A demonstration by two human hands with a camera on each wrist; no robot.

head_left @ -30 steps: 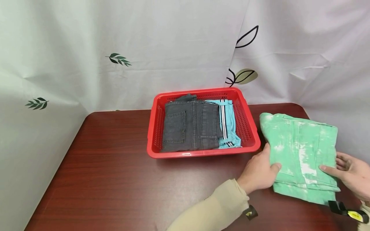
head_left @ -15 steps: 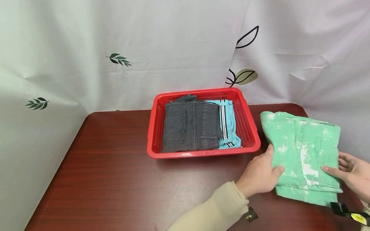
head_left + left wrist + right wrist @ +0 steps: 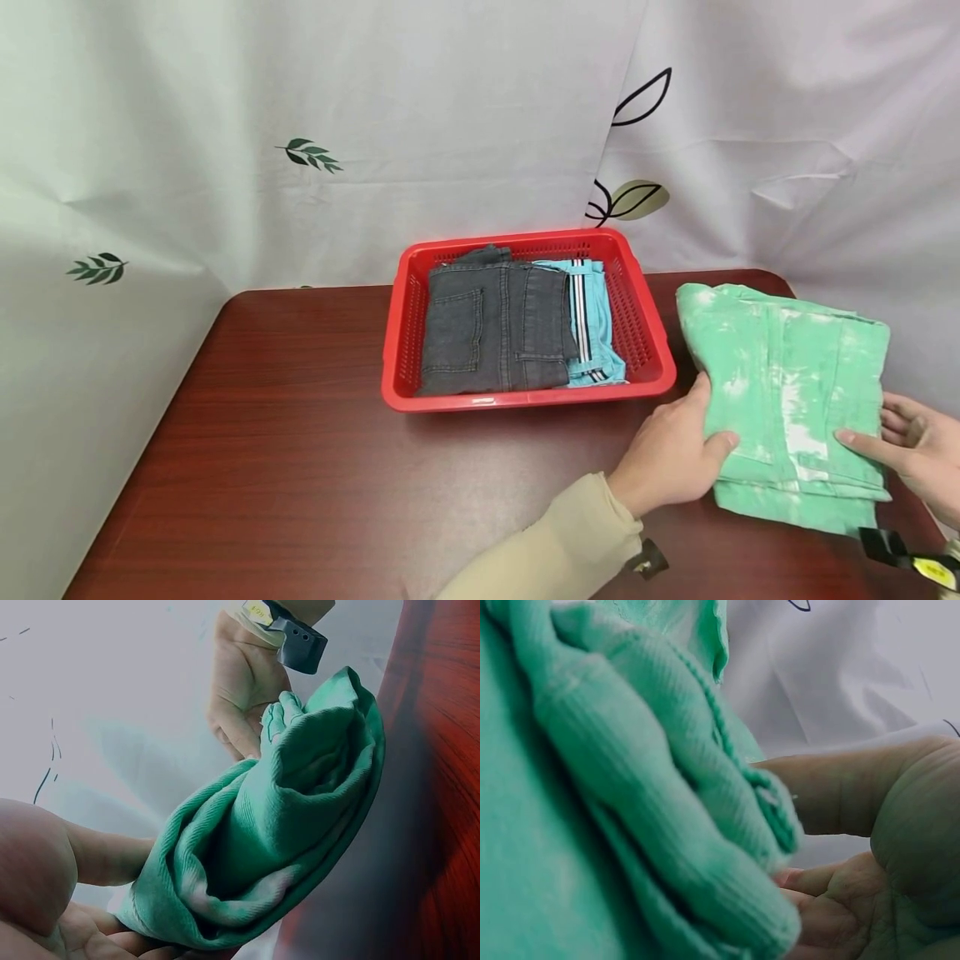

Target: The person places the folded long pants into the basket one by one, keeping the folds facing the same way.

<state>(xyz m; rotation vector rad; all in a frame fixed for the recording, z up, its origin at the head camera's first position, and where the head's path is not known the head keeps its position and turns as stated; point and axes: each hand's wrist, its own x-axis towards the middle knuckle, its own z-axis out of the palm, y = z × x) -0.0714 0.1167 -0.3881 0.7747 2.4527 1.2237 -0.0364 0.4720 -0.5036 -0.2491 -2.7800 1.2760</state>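
Folded green jeans [image 3: 795, 392] with white faded patches hang between both hands at the right end of the table. My left hand [image 3: 675, 450] grips their left edge, thumb on top and the other fingers beneath. At the right edge my right hand [image 3: 911, 450] pinches them, thumb on the front face and fingers behind. In the left wrist view the rolled layers of the jeans [image 3: 277, 817] face the camera and look raised off the table. The right wrist view shows thick folded layers [image 3: 660, 795] between thumb and fingers.
A red plastic basket [image 3: 652, 333] stands at the table's back, left of the hands. Folded dark grey jeans [image 3: 480, 333] lie in it, partly over light blue clothing [image 3: 596, 308] with a striped band. White patterned cloth [image 3: 450, 125] hangs behind the brown table [image 3: 300, 467].
The green jeans have shifted slightly to the right, their far edge rising a little, and both hands moved along with them. The basket and its clothes have stayed put.
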